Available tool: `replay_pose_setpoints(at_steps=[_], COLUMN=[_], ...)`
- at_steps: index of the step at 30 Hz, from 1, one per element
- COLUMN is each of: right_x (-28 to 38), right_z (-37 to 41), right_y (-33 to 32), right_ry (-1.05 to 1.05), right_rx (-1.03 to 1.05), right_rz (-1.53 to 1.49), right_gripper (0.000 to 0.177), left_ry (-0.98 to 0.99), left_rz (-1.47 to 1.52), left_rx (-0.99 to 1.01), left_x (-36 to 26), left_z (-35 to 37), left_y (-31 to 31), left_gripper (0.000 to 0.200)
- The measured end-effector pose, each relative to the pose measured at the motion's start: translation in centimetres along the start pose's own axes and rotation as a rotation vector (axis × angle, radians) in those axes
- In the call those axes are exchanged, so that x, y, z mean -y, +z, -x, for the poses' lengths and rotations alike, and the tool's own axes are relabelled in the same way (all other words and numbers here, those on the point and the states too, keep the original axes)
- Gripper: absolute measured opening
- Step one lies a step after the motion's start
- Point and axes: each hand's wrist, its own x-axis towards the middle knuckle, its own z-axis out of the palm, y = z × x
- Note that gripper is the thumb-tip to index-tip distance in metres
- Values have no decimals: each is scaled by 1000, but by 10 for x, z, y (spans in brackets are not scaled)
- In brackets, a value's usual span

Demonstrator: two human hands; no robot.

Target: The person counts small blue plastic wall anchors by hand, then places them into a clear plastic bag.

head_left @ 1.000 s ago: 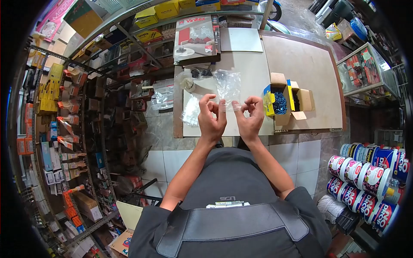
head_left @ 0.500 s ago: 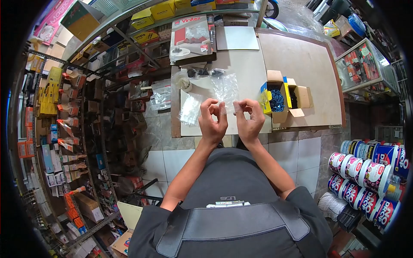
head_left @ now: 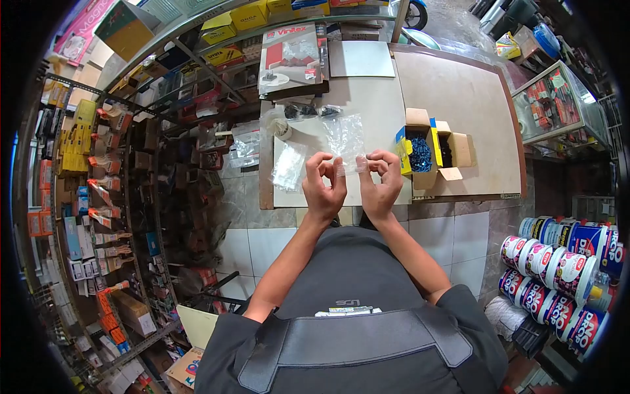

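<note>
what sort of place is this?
Probably a hardware shop: racks of packaged goods, stacked tins, and an open box of small blue parts on the counter, where the left hand and right hand pinch a clear bag.

At the centre of the frame, the left hand (head_left: 323, 184) and right hand (head_left: 382, 184) pinch the near edge of a clear plastic bag (head_left: 346, 138) above the pale table (head_left: 367, 98). Right of them stands an open cardboard box (head_left: 430, 148) of blue pieces, and another clear bag (head_left: 289, 167) lies to the left.

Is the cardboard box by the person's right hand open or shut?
Open. The cardboard box has its flaps folded outward, and blue pieces show inside it.
</note>
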Motion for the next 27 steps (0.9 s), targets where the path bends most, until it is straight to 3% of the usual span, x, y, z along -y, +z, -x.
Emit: replay_pose_setpoints(at_steps=[11,14,16,19,27], right_x=[-1,4,3,0,0], right_z=[-2,-7,-7,-8,-9], right_y=[-7,-4,0,1,6], right_ry=[-11,-12,-31,-41,-103], right_rx=[51,79,56,32,29], right_rz=[64,-21,-14,0,11], right_gripper=[27,27,26,24,17], left_ry=[86,22,-303,-337,-117], left_rz=[-6,45,250,305,190], left_rx=[-38,-69,-2,0,2], left_x=[1,-5,-15,-23,-11], left_z=[2,1,-1,-5,-6], left_y=[12,15,14,14,16], left_gripper=[26,26,29,33,38])
